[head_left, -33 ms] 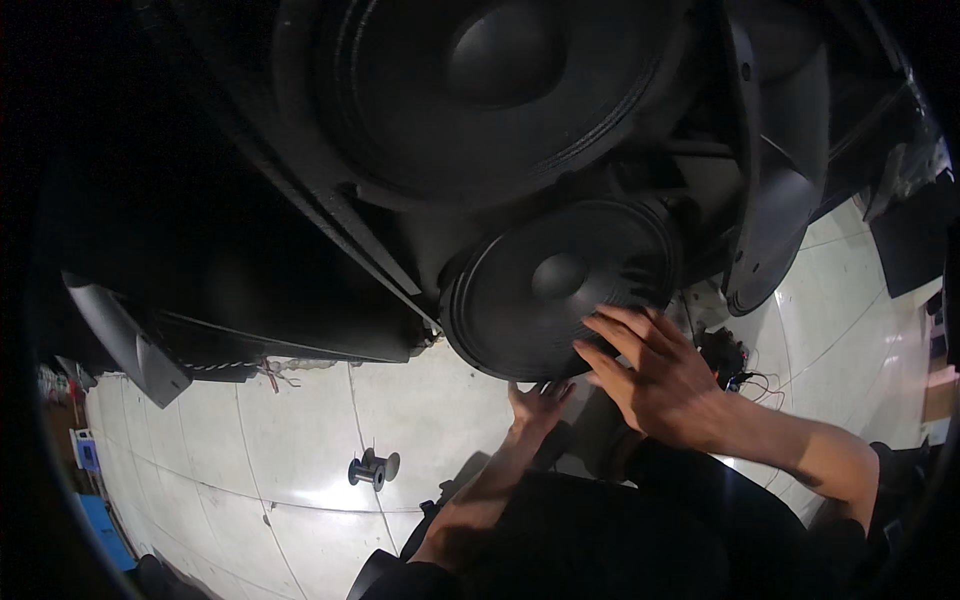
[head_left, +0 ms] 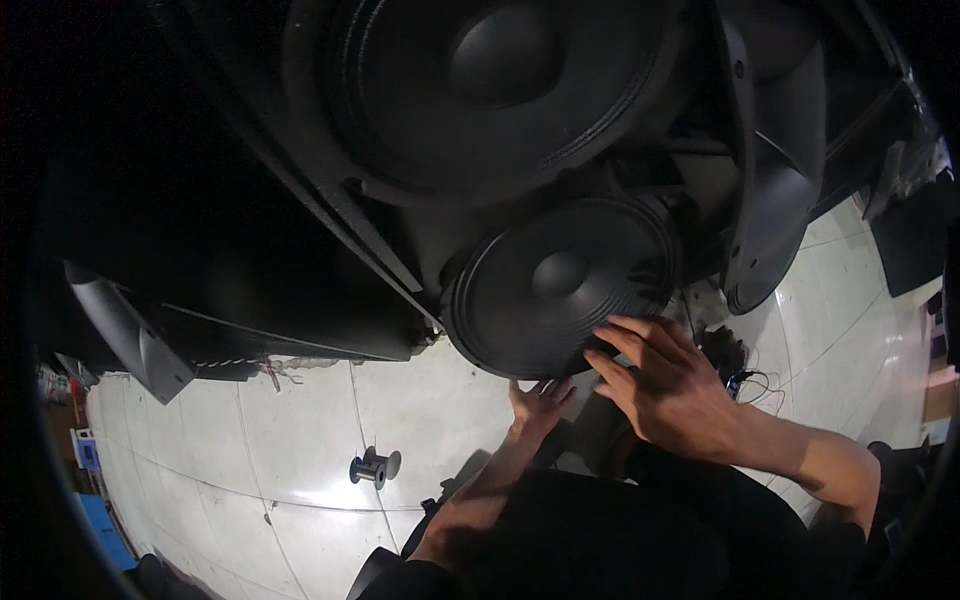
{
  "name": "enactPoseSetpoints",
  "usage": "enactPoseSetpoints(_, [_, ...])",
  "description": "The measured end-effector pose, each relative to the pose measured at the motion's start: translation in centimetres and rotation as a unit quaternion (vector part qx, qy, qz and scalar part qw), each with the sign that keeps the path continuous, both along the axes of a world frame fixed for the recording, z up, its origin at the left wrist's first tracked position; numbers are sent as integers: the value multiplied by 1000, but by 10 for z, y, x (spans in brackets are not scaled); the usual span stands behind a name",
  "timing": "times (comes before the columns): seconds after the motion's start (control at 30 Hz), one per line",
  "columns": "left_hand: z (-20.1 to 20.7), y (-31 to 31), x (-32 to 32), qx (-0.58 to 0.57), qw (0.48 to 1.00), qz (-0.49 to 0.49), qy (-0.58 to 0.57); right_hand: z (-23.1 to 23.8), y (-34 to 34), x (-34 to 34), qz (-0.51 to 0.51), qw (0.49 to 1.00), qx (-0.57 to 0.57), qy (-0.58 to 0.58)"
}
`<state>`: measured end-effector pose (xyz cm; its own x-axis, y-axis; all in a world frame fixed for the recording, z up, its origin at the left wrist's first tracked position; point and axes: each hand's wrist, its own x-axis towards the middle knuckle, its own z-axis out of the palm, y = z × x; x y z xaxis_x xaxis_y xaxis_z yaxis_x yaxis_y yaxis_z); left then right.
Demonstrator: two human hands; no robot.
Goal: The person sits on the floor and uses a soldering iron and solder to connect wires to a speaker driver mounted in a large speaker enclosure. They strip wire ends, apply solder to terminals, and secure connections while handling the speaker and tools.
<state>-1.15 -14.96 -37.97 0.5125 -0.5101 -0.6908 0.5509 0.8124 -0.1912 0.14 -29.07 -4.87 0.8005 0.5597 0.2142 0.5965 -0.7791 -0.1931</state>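
Both my hands on the lower rim of the round black speaker.

Head view: my right hand (head_left: 665, 385) lies flat, fingers spread, on the speaker (head_left: 560, 285) edge; my left hand (head_left: 538, 405) props it from below, fingers open, closed around nothing. A small spool (head_left: 372, 468) sits on the tiled floor (head_left: 300, 420).

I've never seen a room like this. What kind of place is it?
Probably a speaker repair or assembly workshop: a loose speaker cone under the right hand, a bigger speaker in a black cabinet, a wire spool on the tiled floor.
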Motion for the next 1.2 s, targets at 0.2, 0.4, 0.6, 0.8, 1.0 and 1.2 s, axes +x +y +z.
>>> enactPoseSetpoints(0.2, [31,29,-17,171,975,-123,-77,70,4,-61,-69,984,81,145])
enactPoseSetpoints(0.4, [168,14,21,450,808,-94,-368,72,-3,-97,-25,979,108,169])
enactPoseSetpoints(0.6, [248,-44,123,678,220,38,-700,56,-9,-90,-30,986,92,133])
enactPoseSetpoints(0.8, [238,-92,163,762,-58,-132,-632,57,-13,-88,-34,975,99,195])
enactPoseSetpoints(1.0, [248,-103,169,808,-45,-255,-529,52,-17,-84,-19,966,109,235])
enactPoseSetpoints(1.2, [252,-101,135,784,17,-109,-611,57,-19,-81,-29,961,85,261])
